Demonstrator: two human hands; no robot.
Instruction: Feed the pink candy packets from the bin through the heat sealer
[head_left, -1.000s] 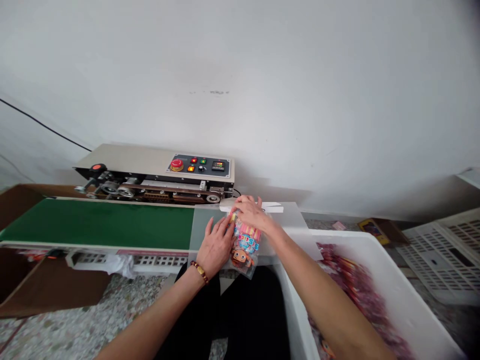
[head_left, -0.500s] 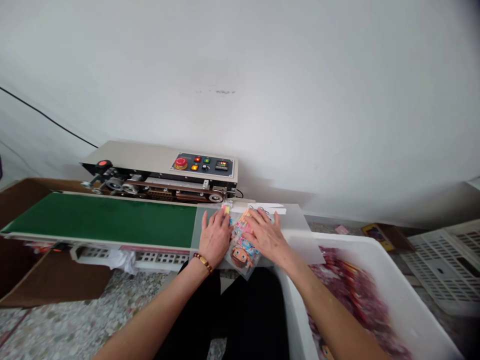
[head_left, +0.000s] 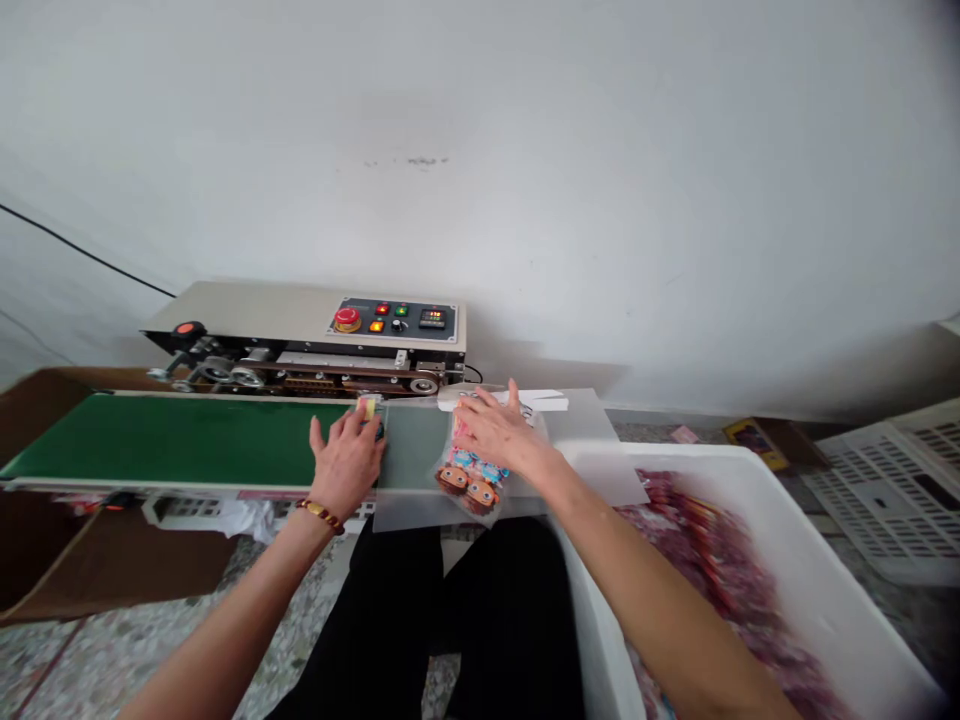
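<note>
My left hand (head_left: 346, 462) lies flat with fingers apart on a clear candy packet (head_left: 369, 412) at the right end of the green conveyor belt (head_left: 172, 440); most of the packet is hidden under the hand. My right hand (head_left: 501, 430) rests flat, fingers spread, on a small stack of clear cartoon-printed candy packets (head_left: 469, 480) lying on the grey feed plate (head_left: 412, 445). Behind the belt stands the band sealer (head_left: 300, 335) with its control panel (head_left: 394, 320).
A white tub (head_left: 795, 570) full of red-wrapped packets is at my right. A white slatted crate (head_left: 900, 480) sits further right. Brown cardboard (head_left: 75, 570) lies at left under the belt. A black cable (head_left: 82, 250) runs along the white wall. My dark-clothed lap is below.
My left hand has slid one packet leftwards from the stack onto the green belt. My right hand stayed on the remaining packets, which now show two cartoon faces.
</note>
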